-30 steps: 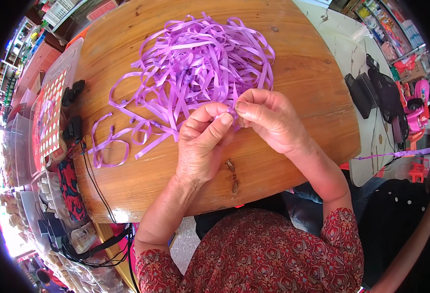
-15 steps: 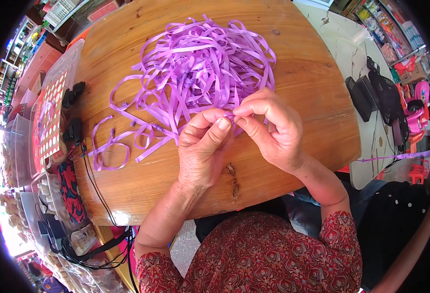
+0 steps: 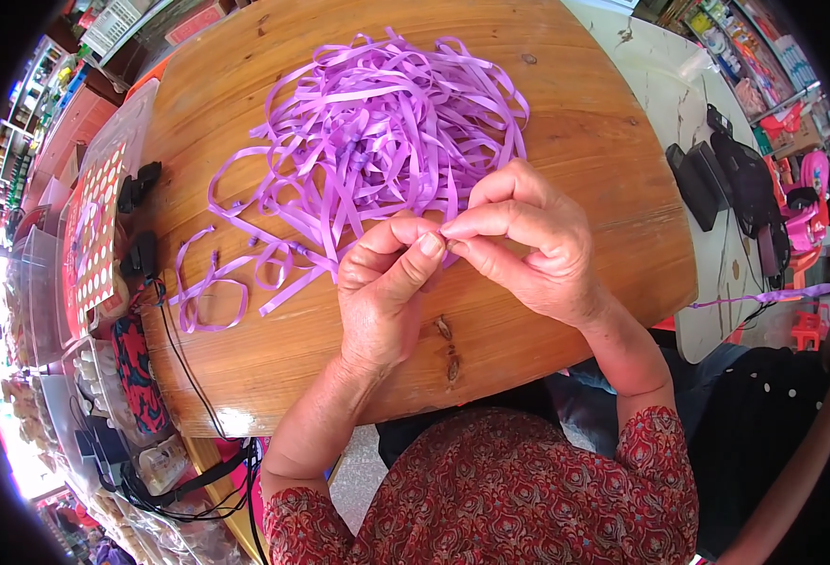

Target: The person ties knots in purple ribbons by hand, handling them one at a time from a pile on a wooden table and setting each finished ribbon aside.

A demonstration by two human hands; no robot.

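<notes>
On the wooden table (image 3: 584, 141), your left hand (image 3: 382, 292) and right hand (image 3: 528, 240) pinch one purple ribbon (image 3: 448, 235) between fingertips, near the front edge.

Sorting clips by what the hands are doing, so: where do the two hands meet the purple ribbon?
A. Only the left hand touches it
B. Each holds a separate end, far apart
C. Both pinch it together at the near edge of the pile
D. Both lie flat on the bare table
C: the left hand and right hand meet fingertip to fingertip, pinching ribbon at the pile's near edge.
</notes>
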